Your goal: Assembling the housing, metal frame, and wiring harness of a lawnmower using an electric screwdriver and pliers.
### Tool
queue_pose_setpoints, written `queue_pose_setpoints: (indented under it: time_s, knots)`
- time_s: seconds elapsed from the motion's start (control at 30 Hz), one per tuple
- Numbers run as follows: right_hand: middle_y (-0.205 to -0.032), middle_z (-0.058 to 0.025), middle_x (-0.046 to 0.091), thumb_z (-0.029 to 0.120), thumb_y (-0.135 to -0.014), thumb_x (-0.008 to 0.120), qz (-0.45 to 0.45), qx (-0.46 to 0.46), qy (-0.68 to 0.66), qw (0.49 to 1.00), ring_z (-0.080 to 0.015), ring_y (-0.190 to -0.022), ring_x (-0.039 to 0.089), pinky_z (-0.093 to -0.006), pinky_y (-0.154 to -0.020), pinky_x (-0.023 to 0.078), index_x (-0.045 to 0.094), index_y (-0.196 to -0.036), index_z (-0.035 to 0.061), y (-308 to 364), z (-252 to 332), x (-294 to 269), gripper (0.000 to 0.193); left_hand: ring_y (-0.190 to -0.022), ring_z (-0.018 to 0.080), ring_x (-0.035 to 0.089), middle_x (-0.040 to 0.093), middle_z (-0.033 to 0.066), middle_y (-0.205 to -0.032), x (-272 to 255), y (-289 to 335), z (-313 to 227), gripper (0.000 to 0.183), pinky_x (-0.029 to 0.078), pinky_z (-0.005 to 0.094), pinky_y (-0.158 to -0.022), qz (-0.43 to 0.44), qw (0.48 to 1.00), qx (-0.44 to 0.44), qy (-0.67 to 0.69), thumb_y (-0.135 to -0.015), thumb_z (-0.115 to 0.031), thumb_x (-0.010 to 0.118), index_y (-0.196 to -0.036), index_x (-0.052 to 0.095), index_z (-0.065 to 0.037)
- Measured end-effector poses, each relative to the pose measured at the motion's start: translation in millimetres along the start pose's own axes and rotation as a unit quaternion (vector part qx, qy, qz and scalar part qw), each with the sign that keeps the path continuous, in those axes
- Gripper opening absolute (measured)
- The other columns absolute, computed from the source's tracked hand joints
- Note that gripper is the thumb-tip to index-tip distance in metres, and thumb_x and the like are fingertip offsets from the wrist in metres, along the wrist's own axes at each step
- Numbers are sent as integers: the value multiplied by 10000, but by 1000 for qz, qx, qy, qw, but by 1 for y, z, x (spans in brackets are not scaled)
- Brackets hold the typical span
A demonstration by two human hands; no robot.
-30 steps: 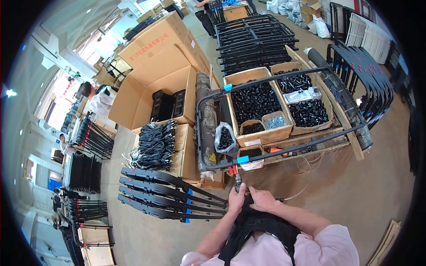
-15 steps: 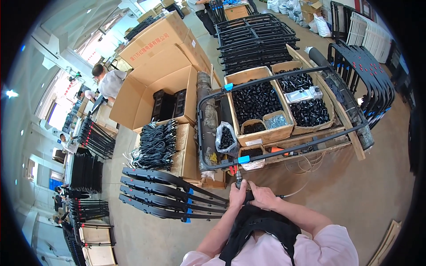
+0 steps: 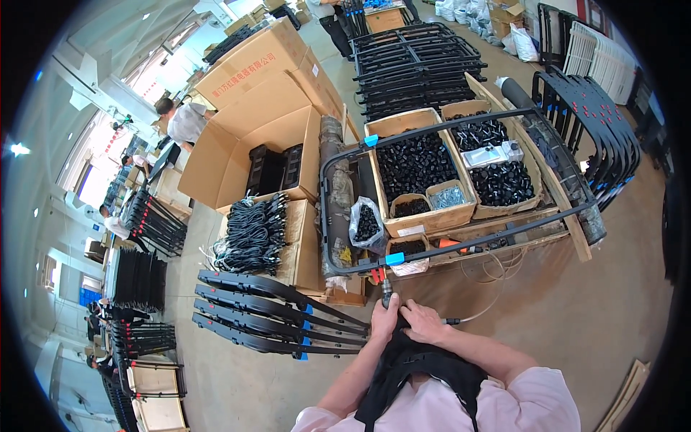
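Observation:
My left hand [image 3: 385,317] is closed around the front part of a pneumatic screwdriver [image 3: 387,286], its grey-and-black nose pointing at the near edge of a black tubular frame [image 3: 468,253]. Behind it, my right hand [image 3: 425,322] is closed over the tool's rear body, most of which the fingers hide. From there a thin pale air hose [image 3: 481,315] leads off to the right. Small red pieces [image 3: 377,275] show where the nose meets the frame, by a blue pad [image 3: 395,259]. Whether the tip touches the frame I cannot tell.
Under the frame stand boxes [image 3: 430,225] of black plastic parts and a bag [image 3: 367,232] of similar parts. Left are bundled black cables [image 3: 255,234], a large open carton [image 3: 216,162] and stacked black curved frames [image 3: 252,313]. A wooden plank [image 3: 572,227] juts out at right.
My right hand has shifted slightly up and left, its fingers now closer to my left hand. The black frame stays in place. A person at far left has turned and leaned.

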State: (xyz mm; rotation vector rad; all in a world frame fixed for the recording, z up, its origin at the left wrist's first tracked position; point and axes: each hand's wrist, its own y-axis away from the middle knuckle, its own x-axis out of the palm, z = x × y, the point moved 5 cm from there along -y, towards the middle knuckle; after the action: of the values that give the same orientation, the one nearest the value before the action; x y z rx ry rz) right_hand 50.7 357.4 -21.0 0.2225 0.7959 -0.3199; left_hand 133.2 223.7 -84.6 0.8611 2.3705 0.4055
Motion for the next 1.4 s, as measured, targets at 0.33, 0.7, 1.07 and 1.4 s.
queue_pose_setpoints:
  time_s: [0.33, 0.7, 1.07, 1.4]
  knots:
    - [-1141, -205, 579, 212, -800, 828, 3, -2, 11, 1000, -421, -1069, 668, -518, -894, 564, 585, -1176, 5, 9, 5, 1, 493, -978, 259, 681, 725, 158, -1025, -2, 11, 5, 595, 524, 424, -890, -3, 1000, 12, 21, -990, -573, 668, -1126, 676, 6]
    - [-1133, -254, 656, 280, -791, 824, 39, 76, 30, 996, -452, -1078, 672, -524, -941, 560, 505, -1287, -1, 33, -19, -8, 653, -813, 122, 550, 633, 20, -866, 30, 27, -8, 481, 479, 329, -757, 40, 998, 27, 48, -1023, -519, 671, -1001, 664, -38]
    - [-1136, -290, 696, 282, -796, 817, 28, 57, 22, 998, -446, -1073, 693, -512, -937, 564, 463, -1339, -43, 28, -26, -14, 725, -802, 183, 605, 675, 88, -853, 35, 17, -7, 557, 508, 396, -762, 16, 998, 34, 49, -992, -541, 690, -990, 658, 16]
    - [-1180, -310, 693, 311, -817, 801, 39, 58, 2, 998, -461, -1095, 686, -515, -946, 559, 410, -1420, -65, 27, -36, -18, 811, -872, 247, 672, 709, 142, -927, 38, 19, -23, 558, 528, 421, -815, 14, 999, 46, 18, -982, -531, 692, -1043, 664, 23]
